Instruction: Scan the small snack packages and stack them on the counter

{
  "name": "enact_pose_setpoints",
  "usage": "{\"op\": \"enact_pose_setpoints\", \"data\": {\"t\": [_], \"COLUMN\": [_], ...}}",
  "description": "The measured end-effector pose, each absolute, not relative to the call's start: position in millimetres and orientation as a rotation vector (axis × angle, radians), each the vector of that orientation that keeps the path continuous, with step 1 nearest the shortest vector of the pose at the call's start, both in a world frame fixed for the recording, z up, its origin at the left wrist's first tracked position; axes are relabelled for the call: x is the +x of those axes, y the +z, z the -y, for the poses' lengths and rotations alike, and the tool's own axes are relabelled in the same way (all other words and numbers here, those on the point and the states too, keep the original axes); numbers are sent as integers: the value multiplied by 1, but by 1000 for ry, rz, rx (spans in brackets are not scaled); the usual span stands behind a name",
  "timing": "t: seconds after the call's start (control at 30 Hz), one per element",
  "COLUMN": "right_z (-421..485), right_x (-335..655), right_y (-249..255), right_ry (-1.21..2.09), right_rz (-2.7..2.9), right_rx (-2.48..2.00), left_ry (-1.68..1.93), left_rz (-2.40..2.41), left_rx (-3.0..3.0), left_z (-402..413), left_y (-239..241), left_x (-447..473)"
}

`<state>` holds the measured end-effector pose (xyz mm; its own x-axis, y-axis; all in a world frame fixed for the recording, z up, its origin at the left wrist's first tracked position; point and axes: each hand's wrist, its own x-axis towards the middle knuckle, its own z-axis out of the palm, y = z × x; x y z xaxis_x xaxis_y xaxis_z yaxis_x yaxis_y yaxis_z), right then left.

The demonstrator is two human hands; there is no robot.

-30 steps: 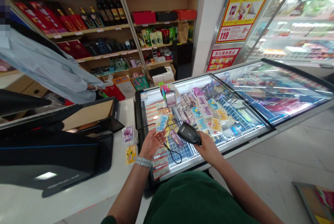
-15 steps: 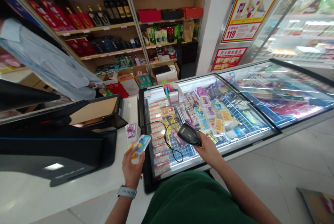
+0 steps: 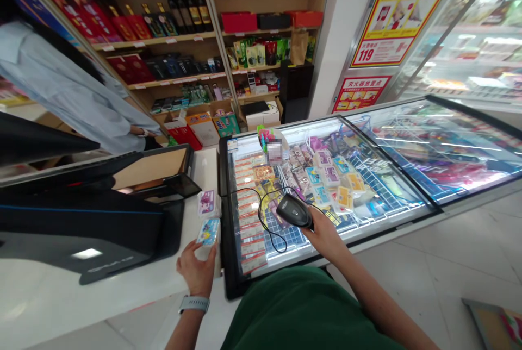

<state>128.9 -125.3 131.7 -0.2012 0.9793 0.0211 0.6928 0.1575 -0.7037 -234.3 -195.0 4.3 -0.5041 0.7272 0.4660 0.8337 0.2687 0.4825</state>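
On the white counter, my left hand [image 3: 197, 267] has its thumb and fingers at the near edge of a flat plastic box with a blue label [image 3: 209, 232]. This box lies just in front of a similar purple-labelled box [image 3: 207, 203]. The yellow-labelled box cannot be made out now. My right hand [image 3: 325, 235] is wrapped round the handle of a black barcode scanner [image 3: 294, 211], held over the glass-topped freezer [image 3: 227, 219]. A thin black cable [image 3: 261, 214] loops from the scanner over the glass.
More blue-, purple- and yellow-labelled boxes [image 3: 331, 176] lie around the freezer's wire basket. A dark checkout terminal [image 3: 122, 236] stands left on the counter [image 3: 114, 301]. Beyond it is a person in a light blue shirt [image 3: 69, 83]. Shelves [image 3: 163, 40] hold bottles and gift boxes.
My left hand has lowered the blue-labelled box from above the counter onto the place where the yellow-labelled one showed. The right hand and scanner have hardly moved.
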Motion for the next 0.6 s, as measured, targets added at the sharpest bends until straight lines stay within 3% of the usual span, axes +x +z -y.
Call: {"op": "enact_pose_setpoints", "data": {"t": [0.37,0.6], "right_z": [127,127], "right_x": [130,130], "right_y": [132,137], "right_ry": [793,791], "right_rz": [1938,1930], "right_rx": [-1573,-1601], "left_ry": [-901,-924], "left_rz": [2587,2459], "left_rx": [-1360,-1435], "left_z": [191,194], "left_y": [-2,3], "left_x": [-234,-231]}}
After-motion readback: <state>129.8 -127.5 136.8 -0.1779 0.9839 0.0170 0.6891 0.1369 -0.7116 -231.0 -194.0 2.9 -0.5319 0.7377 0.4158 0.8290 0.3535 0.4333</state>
